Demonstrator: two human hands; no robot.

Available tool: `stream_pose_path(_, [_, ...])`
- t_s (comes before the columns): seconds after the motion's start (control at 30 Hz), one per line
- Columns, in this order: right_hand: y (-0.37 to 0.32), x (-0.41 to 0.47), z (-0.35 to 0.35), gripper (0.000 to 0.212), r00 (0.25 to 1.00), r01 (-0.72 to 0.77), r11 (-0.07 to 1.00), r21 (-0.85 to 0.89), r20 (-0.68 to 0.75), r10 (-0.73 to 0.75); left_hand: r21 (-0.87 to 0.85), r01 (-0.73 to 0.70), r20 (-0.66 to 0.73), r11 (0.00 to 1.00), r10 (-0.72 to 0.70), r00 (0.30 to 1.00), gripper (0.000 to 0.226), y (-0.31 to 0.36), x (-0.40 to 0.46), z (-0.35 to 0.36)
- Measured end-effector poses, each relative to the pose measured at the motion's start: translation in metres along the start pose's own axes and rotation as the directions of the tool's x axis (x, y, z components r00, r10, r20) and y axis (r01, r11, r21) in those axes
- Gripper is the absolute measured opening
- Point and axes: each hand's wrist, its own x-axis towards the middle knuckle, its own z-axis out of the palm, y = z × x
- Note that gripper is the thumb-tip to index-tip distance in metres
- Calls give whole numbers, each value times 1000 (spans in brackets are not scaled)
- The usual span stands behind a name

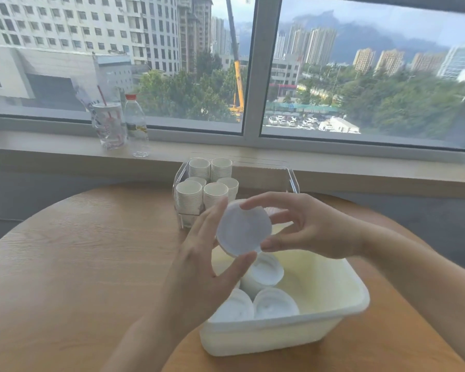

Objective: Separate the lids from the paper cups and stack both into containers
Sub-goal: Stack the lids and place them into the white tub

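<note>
While both our hands meet above the white plastic tub [285, 336], we hold one lidded paper cup [242, 232] tilted toward us, its translucent lid facing the camera. Left hand [199, 264]: thumb and fingers curled round the cup from the left and below. Right hand [312, 229]: forefinger and thumb pinching the lid's rim at top and lower right, the other fingers loosely spread. Tub, near edge of the round wooden table [78, 251]: three more lidded cups [263, 272] at its left side. Clear acrylic container [290, 178], far side of the table: six stacks of bare paper cups [189, 194] at its left end. Windowsill [51, 149]: a clear drink cup with red straw [109, 124] and a plastic water bottle [136, 124], side by side.
</note>
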Motion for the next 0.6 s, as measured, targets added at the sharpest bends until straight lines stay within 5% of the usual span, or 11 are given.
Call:
stream_pose_path(0.3, [34, 5, 20, 59, 993, -112, 989, -97, -47, 107, 163, 132, -60, 978, -124, 990, 81, -29, -29, -20])
stream_pose_path(0.6, [61, 46, 59, 61, 990, -114, 910, -399, 29, 137, 23, 265, -73, 964, -262, 962, 80, -51, -54, -29])
